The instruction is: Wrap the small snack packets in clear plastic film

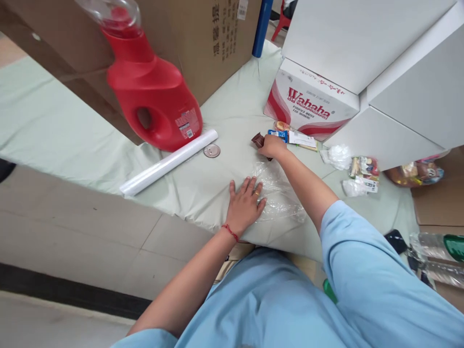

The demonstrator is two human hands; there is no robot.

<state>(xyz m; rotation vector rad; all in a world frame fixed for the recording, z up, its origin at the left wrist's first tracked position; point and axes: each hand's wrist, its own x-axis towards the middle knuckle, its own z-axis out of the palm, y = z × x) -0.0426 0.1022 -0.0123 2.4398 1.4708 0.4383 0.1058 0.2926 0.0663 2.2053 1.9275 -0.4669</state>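
Note:
My left hand (245, 205) lies flat with fingers spread on the pale green cloth, its right side touching a crumpled clear plastic bag (281, 193). A red string bracelet circles that wrist. Farther forward, my right hand (274, 147) is closed around a small brown snack packet (258, 140); one crimped end sticks out to the left. Just beyond that hand, a blue packet (278, 135) and a white-labelled packet (302, 139) lie side by side. A round metallic disc (211, 151) sits to the left of both hands, next to a white roll (168, 164).
A red detergent bottle (155, 92) stands at left before a large cardboard box (192, 43). Behind the packets is a Wahaha carton (308, 104) beneath white boxes (351, 38). Crumpled white plastic (337, 156) and snack packs (364, 166) lie at right. Clear bottles (435, 246) are at the right edge.

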